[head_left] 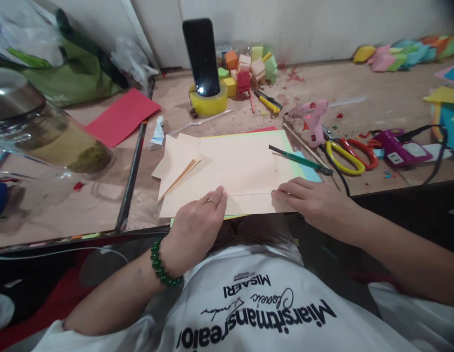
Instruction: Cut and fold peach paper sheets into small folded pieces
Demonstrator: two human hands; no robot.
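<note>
A flat pale sheet (pixel 245 161) lies in front of you at the near edge of the table (pixel 318 80), with coloured sheets (pixel 310 172) showing from beneath it. Judging by how things lie, you are partway through the paper work: a straight line, either a crease or the edge of a strip, runs along the near side between your hands, while the broad part beyond it looks flat and whole. A few smaller pale pieces (pixel 175 159) rest at its left end, some with raised edges, and a cluster of coloured paper blocks (pixel 245 76), apparently finished, sits by the wall.

Your left hand (pixel 201 215) is palm down, fingers pressed together, their tips touching the near part of the sheet. Your right hand (pixel 307 195) lies farther right on the same part, its fingers close together and slightly bent. You have the sheet directly under both sets of fingertips, most of it reaching away from you; whether either thumb pinches it from below cannot be told. The green cutter (pixel 302 160) lies just beyond your right hand, untouched.
</note>
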